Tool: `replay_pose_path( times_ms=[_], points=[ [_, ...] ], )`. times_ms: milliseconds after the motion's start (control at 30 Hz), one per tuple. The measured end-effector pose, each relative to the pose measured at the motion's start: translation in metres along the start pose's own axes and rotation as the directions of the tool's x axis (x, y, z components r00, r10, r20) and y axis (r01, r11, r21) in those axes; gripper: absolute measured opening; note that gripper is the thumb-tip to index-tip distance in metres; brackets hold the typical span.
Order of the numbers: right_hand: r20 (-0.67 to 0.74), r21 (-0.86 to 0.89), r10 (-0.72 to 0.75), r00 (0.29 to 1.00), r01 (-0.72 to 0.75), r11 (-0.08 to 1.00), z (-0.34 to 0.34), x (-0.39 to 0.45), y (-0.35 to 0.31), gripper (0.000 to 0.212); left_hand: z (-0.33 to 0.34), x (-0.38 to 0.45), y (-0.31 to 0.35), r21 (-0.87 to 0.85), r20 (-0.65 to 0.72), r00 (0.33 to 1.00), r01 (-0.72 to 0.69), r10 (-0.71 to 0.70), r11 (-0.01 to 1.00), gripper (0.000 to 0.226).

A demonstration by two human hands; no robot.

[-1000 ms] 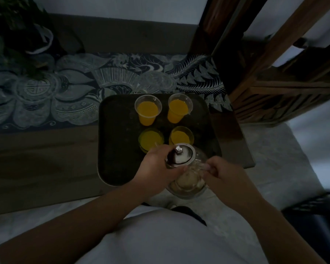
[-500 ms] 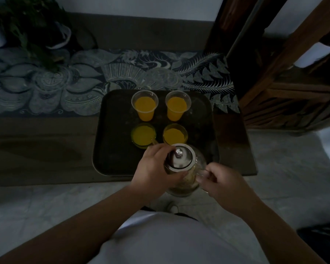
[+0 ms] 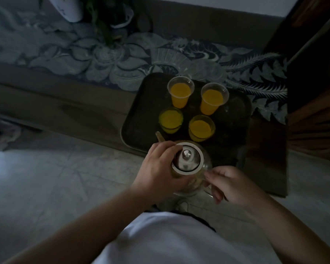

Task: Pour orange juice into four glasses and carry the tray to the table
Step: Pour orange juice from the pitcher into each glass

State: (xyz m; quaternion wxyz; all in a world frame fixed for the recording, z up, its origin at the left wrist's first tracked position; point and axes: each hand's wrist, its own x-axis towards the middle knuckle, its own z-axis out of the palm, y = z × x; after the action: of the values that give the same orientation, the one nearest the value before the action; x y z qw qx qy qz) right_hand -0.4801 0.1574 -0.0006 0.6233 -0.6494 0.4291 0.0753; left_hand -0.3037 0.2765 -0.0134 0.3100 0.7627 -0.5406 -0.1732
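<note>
A dark tray (image 3: 141, 119) lies on a low wooden surface and carries several glasses of orange juice: two taller clear cups at the back (image 3: 180, 92) (image 3: 212, 99) and two shorter glasses in front (image 3: 171, 120) (image 3: 201, 127). A glass pitcher (image 3: 188, 159) with a metal lid is held upright at the tray's near edge, looking nearly empty. My left hand (image 3: 158, 168) grips its body beside the lid. My right hand (image 3: 231, 184) holds its handle.
A patterned cloth (image 3: 103, 60) covers the surface behind the tray. A potted plant (image 3: 107, 20) stands at the back. Dark wooden furniture (image 3: 316, 111) rises on the right. Pale tiled floor (image 3: 46, 178) lies on the left and below me.
The view has swung left, so the tray now sits further right. The pitcher stays upright in both hands near the tray's front edge. The glasses have not moved.
</note>
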Motion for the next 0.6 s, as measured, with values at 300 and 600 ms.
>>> replay_pose_path(
  times_ms=[300, 600],
  points=[
    [0.119, -0.048, -0.086, 0.989, 0.093, 0.995, 0.047, 0.028, -0.036, 0.038, -0.039, -0.038, -0.027, 0.021, -0.165, 0.966, 0.204, -0.197, 0.979, 0.070],
    [0.150, -0.093, -0.171, 0.974, 0.186, 0.978, 0.111, 0.087, -0.088, 0.033, -0.094, -0.039, -0.098, -0.005, -0.251, 0.923, 0.301, -0.293, 0.954, 0.072]
  ],
)
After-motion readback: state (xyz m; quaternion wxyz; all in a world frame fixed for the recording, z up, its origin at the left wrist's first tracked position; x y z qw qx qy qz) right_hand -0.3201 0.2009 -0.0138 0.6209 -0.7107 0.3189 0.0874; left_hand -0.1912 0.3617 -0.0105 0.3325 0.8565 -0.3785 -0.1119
